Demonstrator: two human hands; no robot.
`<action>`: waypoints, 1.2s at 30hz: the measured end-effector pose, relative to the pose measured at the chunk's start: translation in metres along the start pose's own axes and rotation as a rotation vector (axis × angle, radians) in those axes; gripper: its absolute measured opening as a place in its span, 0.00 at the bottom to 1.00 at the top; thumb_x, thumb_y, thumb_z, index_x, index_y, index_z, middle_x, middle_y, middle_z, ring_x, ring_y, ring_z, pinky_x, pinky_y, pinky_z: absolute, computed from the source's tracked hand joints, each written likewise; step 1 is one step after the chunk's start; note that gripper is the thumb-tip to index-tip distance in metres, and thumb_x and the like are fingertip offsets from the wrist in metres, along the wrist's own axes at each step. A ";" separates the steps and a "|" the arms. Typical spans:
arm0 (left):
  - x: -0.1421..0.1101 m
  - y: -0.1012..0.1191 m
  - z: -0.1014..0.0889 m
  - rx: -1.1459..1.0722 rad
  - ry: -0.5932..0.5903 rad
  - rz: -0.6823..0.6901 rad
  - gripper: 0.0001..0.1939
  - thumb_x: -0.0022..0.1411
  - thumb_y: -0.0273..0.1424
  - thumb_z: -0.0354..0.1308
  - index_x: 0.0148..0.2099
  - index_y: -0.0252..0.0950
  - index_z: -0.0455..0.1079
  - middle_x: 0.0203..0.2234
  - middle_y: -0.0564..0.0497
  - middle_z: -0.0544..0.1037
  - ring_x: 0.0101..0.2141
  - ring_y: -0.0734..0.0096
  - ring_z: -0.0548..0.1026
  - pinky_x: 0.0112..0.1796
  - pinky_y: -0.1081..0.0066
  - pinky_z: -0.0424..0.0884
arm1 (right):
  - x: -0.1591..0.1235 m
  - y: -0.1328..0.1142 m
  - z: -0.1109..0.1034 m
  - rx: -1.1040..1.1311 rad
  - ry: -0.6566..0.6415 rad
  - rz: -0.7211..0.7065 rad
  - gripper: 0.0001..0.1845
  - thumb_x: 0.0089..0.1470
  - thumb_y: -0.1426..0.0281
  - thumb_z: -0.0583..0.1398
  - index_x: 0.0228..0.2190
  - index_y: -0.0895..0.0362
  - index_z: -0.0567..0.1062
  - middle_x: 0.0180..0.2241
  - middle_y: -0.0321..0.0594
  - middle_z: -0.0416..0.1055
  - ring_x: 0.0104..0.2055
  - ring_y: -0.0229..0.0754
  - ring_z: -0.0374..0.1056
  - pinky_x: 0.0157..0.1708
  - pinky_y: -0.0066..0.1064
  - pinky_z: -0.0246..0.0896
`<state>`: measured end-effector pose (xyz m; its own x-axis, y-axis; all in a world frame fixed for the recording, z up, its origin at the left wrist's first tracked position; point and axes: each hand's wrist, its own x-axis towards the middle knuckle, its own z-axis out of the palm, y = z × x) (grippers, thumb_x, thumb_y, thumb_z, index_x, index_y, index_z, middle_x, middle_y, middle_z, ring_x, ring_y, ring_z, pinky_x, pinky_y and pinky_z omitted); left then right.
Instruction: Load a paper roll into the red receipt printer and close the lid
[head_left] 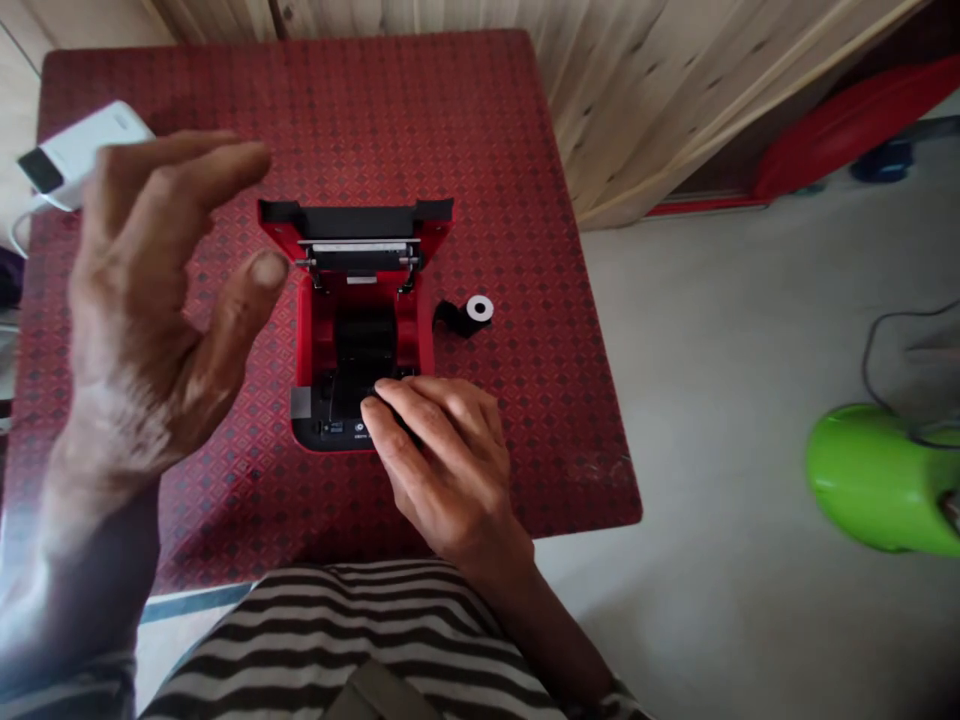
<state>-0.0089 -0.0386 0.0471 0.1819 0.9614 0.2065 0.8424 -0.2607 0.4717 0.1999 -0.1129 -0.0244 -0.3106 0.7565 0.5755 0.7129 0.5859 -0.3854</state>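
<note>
A small red and black receipt printer (360, 330) sits in the middle of the table with its lid swung open toward the far side, so the paper bay shows. My right hand (442, 460) rests on the printer's black front edge, fingers pressed against it. My left hand (157, 310) hovers above the table left of the printer, fingers spread, holding nothing. A small roll with a white face and a black wrap (471, 314) lies on the table just right of the printer.
The table (525, 180) has a red patterned cover. A white device with a cable (75, 155) lies at its far left corner. Beyond the table: wooden wall panels, a grey floor, a green object (877, 480) at right, a red object (847, 125) at far right.
</note>
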 end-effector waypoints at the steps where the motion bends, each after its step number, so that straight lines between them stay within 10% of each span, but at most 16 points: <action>1: 0.004 0.000 0.003 -0.003 0.010 0.046 0.30 0.73 0.47 0.47 0.72 0.45 0.59 0.67 0.50 0.66 0.69 0.53 0.62 0.66 0.56 0.64 | -0.001 -0.002 -0.001 -0.004 0.001 -0.001 0.09 0.65 0.79 0.61 0.45 0.60 0.79 0.46 0.42 0.83 0.49 0.44 0.75 0.53 0.40 0.68; 10: -0.006 -0.003 0.005 -0.035 -0.005 0.153 0.24 0.75 0.41 0.47 0.64 0.36 0.71 0.51 0.43 0.78 0.56 0.53 0.73 0.60 0.53 0.66 | -0.003 -0.016 -0.002 -0.038 -0.009 -0.004 0.09 0.65 0.78 0.61 0.45 0.58 0.79 0.42 0.41 0.82 0.45 0.41 0.74 0.46 0.36 0.66; 15: -0.036 -0.010 0.016 -0.086 -0.028 0.195 0.18 0.72 0.38 0.54 0.60 0.48 0.75 0.49 0.46 0.76 0.48 0.55 0.76 0.50 0.53 0.71 | -0.006 -0.018 -0.001 -0.068 -0.019 -0.001 0.08 0.66 0.77 0.60 0.44 0.60 0.79 0.41 0.44 0.81 0.44 0.42 0.73 0.44 0.36 0.67; 24: -0.069 -0.021 0.034 0.105 -0.077 0.321 0.42 0.64 0.49 0.62 0.75 0.60 0.51 0.54 0.41 0.76 0.50 0.41 0.76 0.45 0.48 0.69 | -0.007 -0.017 0.006 -0.063 0.013 0.048 0.07 0.63 0.75 0.63 0.43 0.57 0.80 0.51 0.47 0.81 0.57 0.47 0.74 0.57 0.39 0.68; 36: -0.071 -0.018 0.037 0.191 -0.092 0.347 0.47 0.62 0.46 0.65 0.77 0.57 0.46 0.58 0.41 0.76 0.50 0.39 0.76 0.44 0.49 0.68 | -0.002 -0.018 0.005 -0.045 -0.092 0.086 0.11 0.66 0.77 0.56 0.44 0.57 0.78 0.53 0.47 0.81 0.59 0.46 0.74 0.63 0.41 0.65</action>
<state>-0.0181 -0.0986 -0.0076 0.5090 0.8255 0.2438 0.8006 -0.5581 0.2182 0.1848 -0.1237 -0.0219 -0.3019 0.8283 0.4720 0.7663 0.5054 -0.3967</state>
